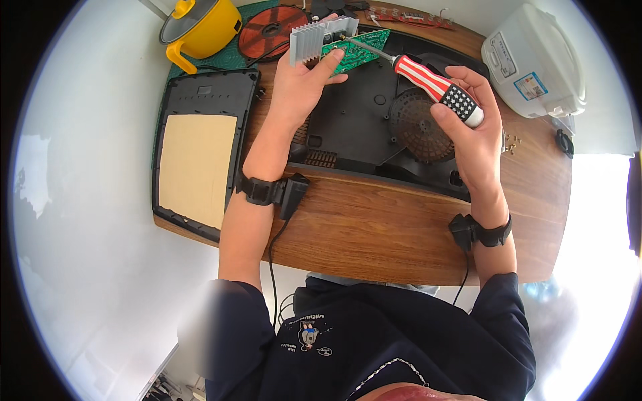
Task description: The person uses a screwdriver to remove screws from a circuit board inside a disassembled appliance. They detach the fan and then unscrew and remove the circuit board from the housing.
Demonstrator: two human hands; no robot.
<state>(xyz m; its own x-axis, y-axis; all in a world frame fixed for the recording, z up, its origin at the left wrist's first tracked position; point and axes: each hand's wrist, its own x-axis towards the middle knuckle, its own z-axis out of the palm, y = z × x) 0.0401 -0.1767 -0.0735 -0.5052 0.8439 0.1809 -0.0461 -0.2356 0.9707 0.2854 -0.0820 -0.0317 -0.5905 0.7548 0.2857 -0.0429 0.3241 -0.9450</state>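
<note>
My left hand [304,87] is closed on a green circuit board [364,53] with a finned silver heat sink [305,45] fixed to it, held up above a black plastic housing [351,117]. In my right hand [475,123] is a screwdriver [424,77], its handle patterned in red and white stripes and white stars on black. Its shaft points left, and the tip meets the parts beside the heat sink; exactly what it touches is too small to tell. A round dusty fan grille [421,125] sits in the housing below my right hand.
At the left lies a black panel [210,90] with a cream sheet. Behind it stand a yellow pot [200,30] and a reddish-brown coil disc [273,32]. A white appliance [531,60] is at the back right, near small loose screws [512,144]. Cables hang from both black wrist straps [262,191].
</note>
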